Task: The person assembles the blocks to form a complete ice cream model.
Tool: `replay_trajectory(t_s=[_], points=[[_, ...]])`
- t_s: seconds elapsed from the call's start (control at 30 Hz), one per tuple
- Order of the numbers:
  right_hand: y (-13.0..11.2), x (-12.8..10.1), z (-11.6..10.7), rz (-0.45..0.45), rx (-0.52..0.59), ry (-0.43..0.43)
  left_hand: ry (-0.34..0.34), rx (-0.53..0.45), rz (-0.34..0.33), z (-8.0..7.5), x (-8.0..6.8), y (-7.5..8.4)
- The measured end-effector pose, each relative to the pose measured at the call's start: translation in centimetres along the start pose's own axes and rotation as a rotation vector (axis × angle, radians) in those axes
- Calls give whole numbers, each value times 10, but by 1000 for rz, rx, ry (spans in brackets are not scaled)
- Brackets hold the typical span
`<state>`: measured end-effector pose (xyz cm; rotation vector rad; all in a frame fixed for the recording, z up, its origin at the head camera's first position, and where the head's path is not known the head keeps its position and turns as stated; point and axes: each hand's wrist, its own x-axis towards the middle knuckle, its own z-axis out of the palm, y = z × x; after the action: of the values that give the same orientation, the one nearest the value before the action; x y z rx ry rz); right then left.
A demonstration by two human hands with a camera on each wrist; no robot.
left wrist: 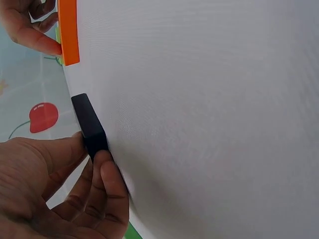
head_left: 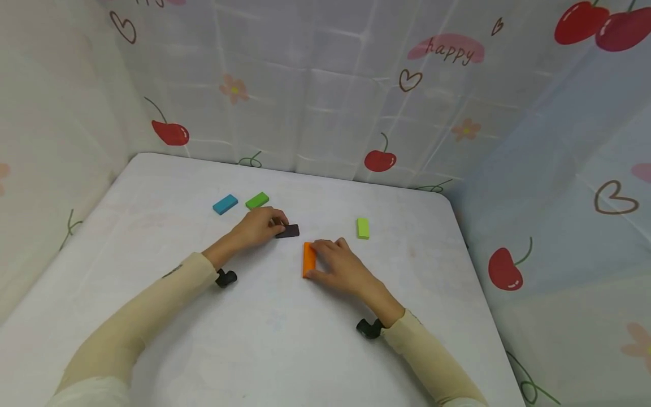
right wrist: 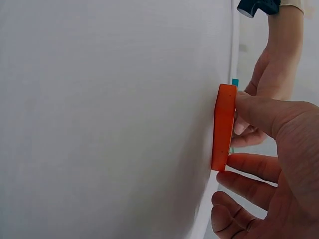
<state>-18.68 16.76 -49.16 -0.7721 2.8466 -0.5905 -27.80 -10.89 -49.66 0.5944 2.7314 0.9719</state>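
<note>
Just beyond and to the left of the orange block (head_left: 308,260), the left hand (head_left: 257,225) pinches one end of a dark block (head_left: 291,230) between thumb and fingers; the other end is free, likely so that nothing covers the side nearer the orange block. From the right of the orange block, the right hand (head_left: 342,269) has its fingers clamped on it, thumb near the close end and fingertips near the far end, a span that probably stops it twisting. Whether either block touches the table (head_left: 285,339) I cannot tell. Well beyond the orange block, a green block (head_left: 257,199) and a blue block (head_left: 225,204) lie to its left, a lime block (head_left: 363,228) to its right, apart enough, it seems, to leave working room. The orange block is a bright, flat-sided bar with tiny dark specks; the dark one is nearly black, likewise slim and straight-edged.
</note>
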Motion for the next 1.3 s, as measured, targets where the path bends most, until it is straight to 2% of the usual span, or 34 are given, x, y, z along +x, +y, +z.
replay_trajectory(t_s=[0.43,0.73,0.87,1.3], points=[[-10,0,7,-20,6,-25,-72,14,40,12,13,11],[-19,-1,10,-37,-48,-21,-89,40,74,15,18,18],[-22,-1,11,-29,-64,-23,-97,42,68,15,18,21],[-24,-2,7,-27,-74,-33,-99,33,78,18,21,17]])
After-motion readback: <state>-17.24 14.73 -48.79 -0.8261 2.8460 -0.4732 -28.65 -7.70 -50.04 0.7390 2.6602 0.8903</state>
